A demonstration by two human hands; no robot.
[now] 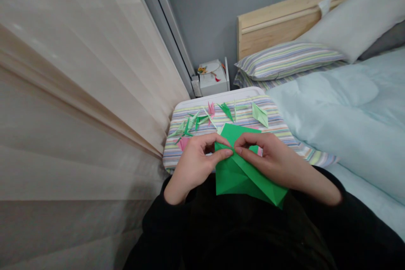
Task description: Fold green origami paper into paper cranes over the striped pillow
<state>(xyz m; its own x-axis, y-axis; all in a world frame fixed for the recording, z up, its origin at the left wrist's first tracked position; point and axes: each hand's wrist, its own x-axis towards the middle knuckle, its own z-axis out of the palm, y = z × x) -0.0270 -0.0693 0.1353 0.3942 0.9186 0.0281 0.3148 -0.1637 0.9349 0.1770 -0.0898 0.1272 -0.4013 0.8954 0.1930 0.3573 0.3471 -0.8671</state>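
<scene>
Bedside corner: pale pleated curtain (pixel 69 105) down the left, grey wall (pixel 218 17) behind, pine headboard (pixel 278 29) at the far end of a bed (pixel 348 109) with pale blue bedding (pixel 332 122). On the bed, a striped pillow (pixel 287 61) in front of a plain pale grey pillow (pixel 354 21). Against the wall, past the striped pillow, a small white box (pixel 213 78) with something yellow and red on top, too small to make out.

Nearer, beside the bed, a striped cloth (pixel 228 114) with a white rim (pixel 218 97) along its far side. Scattered over it, folded paper cranes: a dark green crane (pixel 226 110), a pale green crane (pixel 260 114), a small pink crane (pixel 211 109) and a tangled cluster of green cranes (pixel 186 125). Also a scrap of pink paper (pixel 182 143), just beside the left hand.

Both hands close together at the centre, fingertips nearly meeting, pinching a green origami sheet (pixel 243 177) between them. Left hand (pixel 193 164) on the sheet's left flap, left thumb (pixel 220 157) pressed along its upper edge. Right hand (pixel 268 156) on the central crease. Sheet partly folded into overlapping flaps, held up in front of a black top (pixel 228 228), far corner just over the striped cloth, near corner pointing down and right.
</scene>
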